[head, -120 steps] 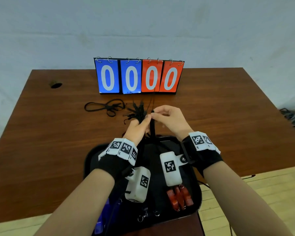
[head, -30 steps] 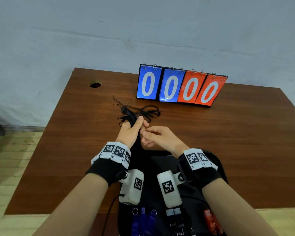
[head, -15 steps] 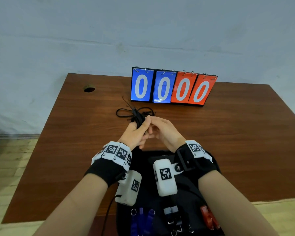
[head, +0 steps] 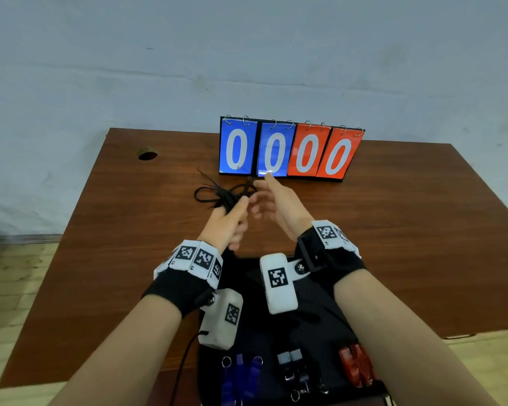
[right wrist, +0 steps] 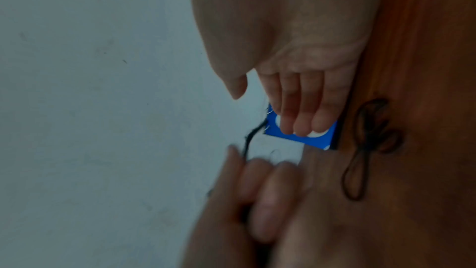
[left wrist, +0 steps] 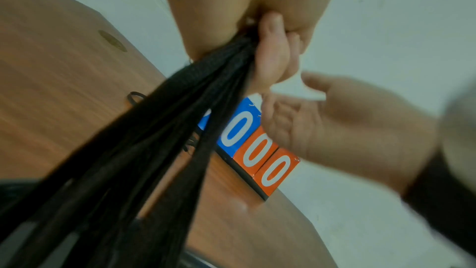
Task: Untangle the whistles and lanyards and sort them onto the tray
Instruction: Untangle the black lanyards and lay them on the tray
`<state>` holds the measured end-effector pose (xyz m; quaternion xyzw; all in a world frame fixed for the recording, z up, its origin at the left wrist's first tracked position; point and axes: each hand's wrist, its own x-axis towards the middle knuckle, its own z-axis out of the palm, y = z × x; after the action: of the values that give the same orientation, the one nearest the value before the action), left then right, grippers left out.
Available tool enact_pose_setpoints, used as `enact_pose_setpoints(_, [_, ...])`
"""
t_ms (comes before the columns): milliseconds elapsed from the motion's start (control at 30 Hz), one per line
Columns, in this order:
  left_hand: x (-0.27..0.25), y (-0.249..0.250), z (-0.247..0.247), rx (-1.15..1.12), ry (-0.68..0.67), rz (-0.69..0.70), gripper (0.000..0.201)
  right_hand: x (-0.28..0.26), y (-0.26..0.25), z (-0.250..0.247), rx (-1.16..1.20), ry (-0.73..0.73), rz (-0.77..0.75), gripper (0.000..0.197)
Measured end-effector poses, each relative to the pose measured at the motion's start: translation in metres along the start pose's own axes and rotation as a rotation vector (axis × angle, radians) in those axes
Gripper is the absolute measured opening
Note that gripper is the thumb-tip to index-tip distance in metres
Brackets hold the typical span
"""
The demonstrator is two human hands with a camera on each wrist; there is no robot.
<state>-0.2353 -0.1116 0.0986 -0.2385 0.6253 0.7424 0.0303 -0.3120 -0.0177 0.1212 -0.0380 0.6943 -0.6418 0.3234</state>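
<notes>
My left hand (head: 232, 213) grips a bundle of black lanyards (left wrist: 165, 140), which hang down taut toward the black tray (head: 311, 326). Their upper ends (head: 223, 197) stick out above my fist. My right hand (head: 272, 197) hovers just to the right, fingers straight and spread, holding nothing. One loose black lanyard (head: 206, 194) lies looped on the table beyond my left hand, also visible as a lanyard loop (right wrist: 365, 150) in the right wrist view. On the tray's near edge sit blue whistles (head: 241, 376), grey whistles (head: 291, 358) and red whistles (head: 355, 364).
A flip scoreboard (head: 291, 150) reading 0000 stands at the back of the brown wooden table (head: 408, 230). A round cable hole (head: 148, 155) is at the far left. A wall rises behind the table; a wooden floor shows on both sides.
My right hand has let go of the lanyards and opened, moving up and away from my left hand. The left hand keeps its grip on the bundle.
</notes>
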Motion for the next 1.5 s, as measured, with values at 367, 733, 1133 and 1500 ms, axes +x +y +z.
enact_pose_setpoints(367, [0.032,0.018,0.001,-0.122,0.220,0.041,0.044,-0.009,0.059,-0.013,-0.279,-0.398,0.092,0.027])
enact_pose_setpoints(733, [0.055,-0.008,-0.032,-0.092,0.347,-0.051,0.045,0.088,0.060,-0.040,-0.845,0.113,-0.096,0.024])
enact_pose_setpoints(1133, [0.072,-0.027,-0.045,-0.085,0.315,-0.115,0.049,0.150,0.067,-0.036,-1.384,0.107,-0.076,0.024])
enact_pose_setpoints(1500, [0.058,-0.024,-0.038,-0.044,0.321,-0.087,0.044,0.102,0.046,-0.065,-0.778,-0.014,-0.182,0.013])
